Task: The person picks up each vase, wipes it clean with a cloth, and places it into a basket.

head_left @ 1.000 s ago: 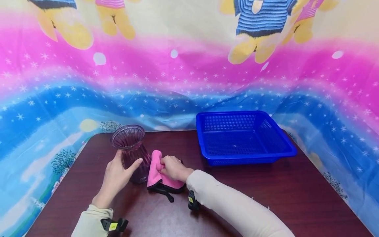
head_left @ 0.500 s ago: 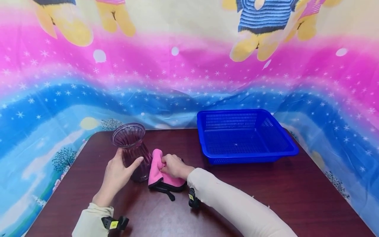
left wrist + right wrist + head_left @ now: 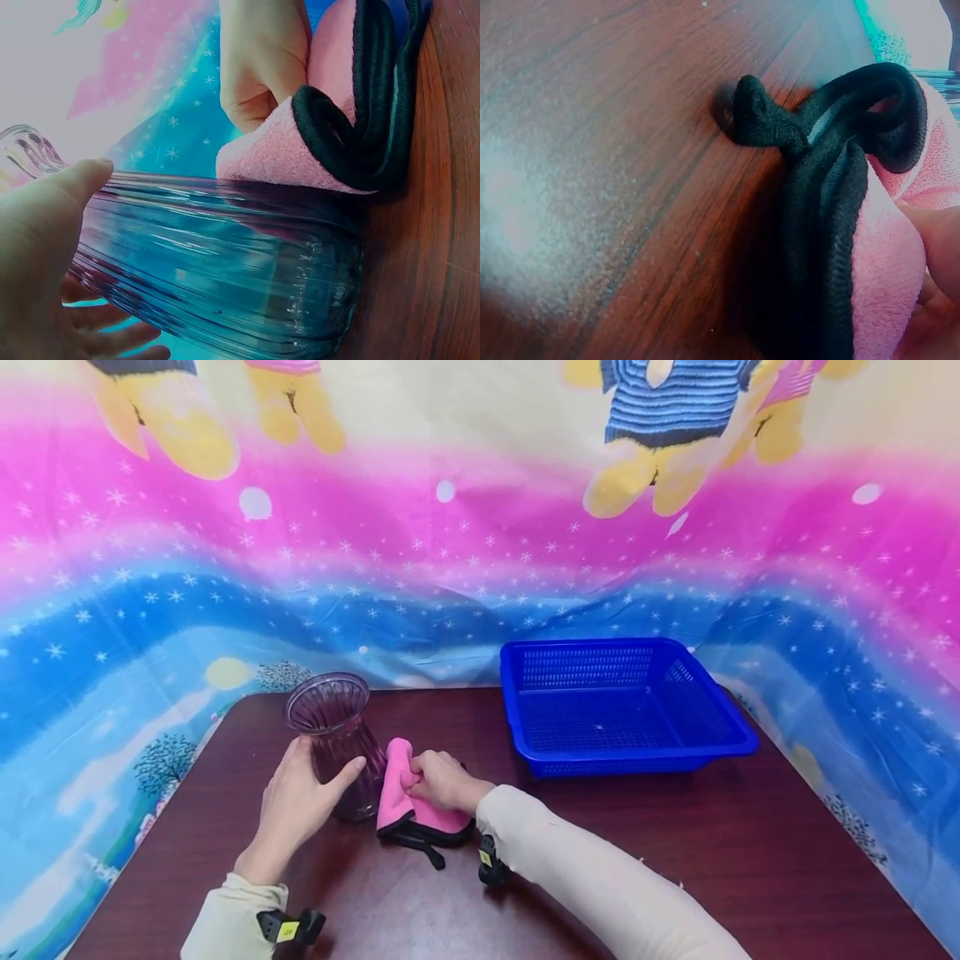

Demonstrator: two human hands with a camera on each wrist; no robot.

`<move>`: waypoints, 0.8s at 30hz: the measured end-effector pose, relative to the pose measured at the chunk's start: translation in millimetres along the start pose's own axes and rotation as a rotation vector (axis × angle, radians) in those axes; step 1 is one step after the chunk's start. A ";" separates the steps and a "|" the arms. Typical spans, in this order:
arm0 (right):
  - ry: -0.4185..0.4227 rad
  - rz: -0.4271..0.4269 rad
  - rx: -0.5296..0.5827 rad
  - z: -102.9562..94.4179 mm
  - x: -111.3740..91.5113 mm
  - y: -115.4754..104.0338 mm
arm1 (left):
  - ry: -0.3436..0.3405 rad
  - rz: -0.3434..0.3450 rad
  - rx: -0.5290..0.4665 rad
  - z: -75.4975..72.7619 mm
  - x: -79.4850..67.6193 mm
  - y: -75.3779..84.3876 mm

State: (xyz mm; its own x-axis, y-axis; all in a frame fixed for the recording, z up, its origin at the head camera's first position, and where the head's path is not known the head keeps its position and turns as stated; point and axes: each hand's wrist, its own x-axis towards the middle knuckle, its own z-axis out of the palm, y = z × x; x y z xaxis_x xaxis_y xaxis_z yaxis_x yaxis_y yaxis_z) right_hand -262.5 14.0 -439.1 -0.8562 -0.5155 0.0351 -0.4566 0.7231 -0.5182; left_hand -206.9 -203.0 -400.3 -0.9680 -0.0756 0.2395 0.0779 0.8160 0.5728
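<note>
A purple-tinted ribbed glass vase with a flared rim stands upright on the table's left side. My left hand grips it round the middle, thumb on the near side and fingers behind the glass, as the left wrist view shows. My right hand pinches a folded pink cloth with black edging and a black loop. The cloth lies against the vase's right side, its lower edge down by the tabletop. Part of the right fingers is hidden in the folds.
A blue plastic basket with mesh sides stands at the back right of the dark red-brown wooden table. Behind the table hangs a colourful printed curtain. Each wrist carries a small black camera.
The head view has shifted slightly. Both hands, the vase and the cloth keep their places relative to each other.
</note>
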 end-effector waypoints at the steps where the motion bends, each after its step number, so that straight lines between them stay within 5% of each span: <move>1: 0.002 0.000 0.000 -0.2 -0.5 -0.2 | 0.004 -0.005 0.005 -0.2 -0.2 1.0; 14: -0.004 0.004 -0.013 1.6 2.8 2.5 | 0.148 -0.082 -0.025 7.3 -1.3 15.3; 24: -0.004 -0.014 -0.006 0.4 2.2 1.7 | 0.154 -0.074 -0.001 3.9 0.8 17.7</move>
State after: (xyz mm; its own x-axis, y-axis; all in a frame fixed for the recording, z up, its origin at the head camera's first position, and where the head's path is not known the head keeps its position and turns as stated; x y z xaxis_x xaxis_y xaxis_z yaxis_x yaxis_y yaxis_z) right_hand -265.1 13.9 -440.3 -0.8484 -0.5279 0.0388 -0.4704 0.7182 -0.5127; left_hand -207.3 -186.5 -393.0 -0.9230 -0.2223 0.3141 0.0083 0.8046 0.5938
